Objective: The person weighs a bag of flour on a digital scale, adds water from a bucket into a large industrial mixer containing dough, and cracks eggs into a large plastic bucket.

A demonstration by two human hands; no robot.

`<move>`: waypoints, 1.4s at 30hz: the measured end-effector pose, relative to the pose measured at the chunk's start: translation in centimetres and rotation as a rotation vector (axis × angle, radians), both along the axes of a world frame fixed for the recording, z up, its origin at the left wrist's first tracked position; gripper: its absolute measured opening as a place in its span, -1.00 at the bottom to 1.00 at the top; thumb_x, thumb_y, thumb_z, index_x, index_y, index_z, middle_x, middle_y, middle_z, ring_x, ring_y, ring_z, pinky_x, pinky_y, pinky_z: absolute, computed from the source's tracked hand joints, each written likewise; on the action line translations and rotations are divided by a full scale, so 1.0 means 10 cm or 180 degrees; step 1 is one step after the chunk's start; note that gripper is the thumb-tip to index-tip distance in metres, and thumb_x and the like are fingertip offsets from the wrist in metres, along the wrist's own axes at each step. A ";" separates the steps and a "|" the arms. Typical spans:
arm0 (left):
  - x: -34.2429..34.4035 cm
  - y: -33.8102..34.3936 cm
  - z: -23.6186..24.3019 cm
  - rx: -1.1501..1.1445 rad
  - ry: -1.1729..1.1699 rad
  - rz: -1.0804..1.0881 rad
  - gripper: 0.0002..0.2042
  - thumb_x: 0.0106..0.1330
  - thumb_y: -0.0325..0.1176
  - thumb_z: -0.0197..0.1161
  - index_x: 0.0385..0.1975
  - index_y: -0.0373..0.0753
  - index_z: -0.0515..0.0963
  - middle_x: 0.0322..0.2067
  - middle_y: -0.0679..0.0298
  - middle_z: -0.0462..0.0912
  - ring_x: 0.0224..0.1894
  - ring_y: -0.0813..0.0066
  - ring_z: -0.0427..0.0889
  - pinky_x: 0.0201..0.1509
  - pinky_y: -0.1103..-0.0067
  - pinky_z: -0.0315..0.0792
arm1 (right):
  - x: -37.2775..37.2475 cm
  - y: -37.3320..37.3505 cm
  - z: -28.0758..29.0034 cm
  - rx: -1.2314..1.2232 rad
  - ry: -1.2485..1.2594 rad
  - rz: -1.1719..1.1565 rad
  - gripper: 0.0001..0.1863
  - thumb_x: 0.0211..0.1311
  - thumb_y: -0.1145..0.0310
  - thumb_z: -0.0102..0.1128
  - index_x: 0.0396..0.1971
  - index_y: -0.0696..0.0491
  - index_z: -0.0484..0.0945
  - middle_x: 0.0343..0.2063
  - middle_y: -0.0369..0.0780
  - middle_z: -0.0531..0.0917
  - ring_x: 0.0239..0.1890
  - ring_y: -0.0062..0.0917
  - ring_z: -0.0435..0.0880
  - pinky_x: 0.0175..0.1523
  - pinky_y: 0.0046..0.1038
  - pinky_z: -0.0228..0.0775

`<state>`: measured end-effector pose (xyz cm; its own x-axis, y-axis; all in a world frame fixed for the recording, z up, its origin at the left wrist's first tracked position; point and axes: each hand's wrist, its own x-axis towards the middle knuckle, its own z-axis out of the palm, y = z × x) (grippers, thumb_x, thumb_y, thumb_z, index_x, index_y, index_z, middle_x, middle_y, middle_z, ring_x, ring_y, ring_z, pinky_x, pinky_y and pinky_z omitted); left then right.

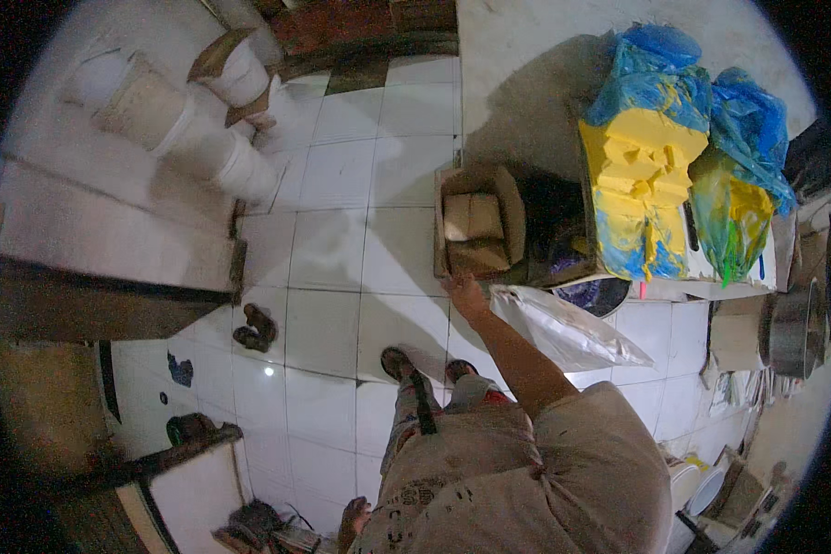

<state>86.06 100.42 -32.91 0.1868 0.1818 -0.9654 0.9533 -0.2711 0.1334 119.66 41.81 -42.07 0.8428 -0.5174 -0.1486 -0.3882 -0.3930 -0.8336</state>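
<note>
1. White floor tiles (328, 251) stretch ahead of the person, and over them, at the right side of this tiled strip, stands the open cardboard box (511, 220). Inside it a lighter brown panel shows; I cannot tell whether it is the bottom or some content.

2. Right hand (466, 294) is at the near left corner of the box and seems to touch its rim. Whether the fingers pinch the cardboard or only rest on it, I cannot tell. For a good hold, I think they should take the wall well below the soft upper edge, so that it does not bend or tear.

3. Left hand (354, 517) hangs low beside the body, well apart from the box. It looks lightly curled, but I cannot tell if it holds anything. In my judgement, a second hold on the opposite wall would keep the box from turning.

4. Just beside the right forearm lies a white plastic sheet (563, 330); it could catch on the arm, so better to keep the elbow clear of it.

5. Further right, a yellow mass (646, 152) is partly covered by blue plastic. It looks soft, so bumping it should be avoided.
</note>
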 end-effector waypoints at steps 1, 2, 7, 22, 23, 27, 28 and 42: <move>0.36 0.07 0.06 0.0115 0.0196 -0.0108 -0.58 0.26 -0.10 0.14 0.03 -0.18 0.39 -0.03 0.17 0.51 -0.16 0.23 0.53 -0.14 0.29 0.39 | 0.18 -0.05 -0.25 -0.0510 -0.0120 -0.0077 -0.47 0.17 0.13 0.15 0.09 0.03 0.28 -0.20 -0.12 0.57 -0.24 -0.31 0.57 -0.04 -0.31 0.40; 0.52 0.19 0.07 0.0224 0.0318 -0.0069 -0.57 0.24 -0.08 0.15 0.04 -0.16 0.39 -0.02 0.19 0.50 -0.18 0.24 0.53 -0.16 0.30 0.39 | 0.38 0.07 -0.20 -0.0404 0.0296 0.0033 -0.46 0.17 0.11 0.15 0.09 0.03 0.29 -0.19 -0.10 0.56 -0.20 -0.28 0.56 0.02 -0.29 0.36; 2.49 1.11 -0.03 -0.1472 -0.2603 -0.2260 -0.64 0.25 -0.39 0.05 0.05 -0.30 0.33 -0.10 0.19 0.53 -0.18 0.30 0.58 -0.23 0.46 0.54 | 0.83 -0.28 -0.46 -0.0544 0.1384 0.0128 -0.42 0.19 0.02 0.09 0.11 0.04 0.28 -0.08 -0.07 0.51 -0.03 -0.23 0.52 0.20 -0.22 0.21; 4.52 -1.90 -0.55 -0.0521 -0.0679 -0.2848 -0.55 0.39 -0.15 -0.07 0.17 -0.28 0.25 0.20 0.02 0.27 0.22 0.07 0.28 0.22 0.20 0.20 | 2.07 -1.68 -2.53 -0.0077 0.2546 -0.1188 -0.25 0.18 -0.15 -0.02 0.22 0.06 0.14 0.14 -0.05 0.33 0.15 -0.21 0.35 0.25 -0.18 0.12; 4.40 -1.85 -0.60 -0.0401 -0.0528 -0.2567 -0.56 0.39 -0.15 -0.06 0.16 -0.28 0.26 0.18 0.02 0.29 0.20 0.10 0.29 0.20 0.23 0.21 | 2.17 -1.70 -2.61 0.0058 0.2370 -0.1336 -0.26 0.18 -0.14 -0.03 0.22 0.06 0.15 0.13 -0.05 0.33 0.15 -0.21 0.35 0.24 -0.19 0.13; 4.22 -1.69 -0.81 -0.0001 -0.0013 -0.1444 -0.59 0.38 -0.19 -0.03 0.13 -0.30 0.29 0.10 0.04 0.36 0.10 0.20 0.35 0.13 0.31 0.27 | 2.26 -1.78 -2.88 0.0700 0.1841 -0.1956 -0.29 0.18 -0.13 -0.04 0.20 0.04 0.18 0.13 -0.07 0.35 0.14 -0.23 0.36 0.22 -0.19 0.16; 4.18 -1.64 -0.83 0.0055 0.0025 -0.1269 -0.59 0.38 -0.20 -0.03 0.12 -0.30 0.30 0.08 0.05 0.38 0.07 0.22 0.36 0.11 0.34 0.28 | 2.28 -1.76 -2.91 0.0825 0.1703 -0.2094 -0.30 0.18 -0.12 -0.04 0.20 0.04 0.19 0.12 -0.08 0.35 0.14 -0.23 0.36 0.22 -0.19 0.17; 4.18 -1.02 -0.50 -0.0098 -0.0312 -0.0869 -0.58 0.24 -0.25 0.08 0.07 -0.31 0.36 -0.05 0.15 0.52 -0.07 0.31 0.55 -0.10 0.44 0.47 | 1.84 -0.83 -0.62 0.4190 0.0022 -0.2955 -0.40 0.19 -0.07 -0.08 0.14 -0.02 0.29 0.09 -0.15 0.41 0.11 -0.28 0.39 0.13 -0.21 0.28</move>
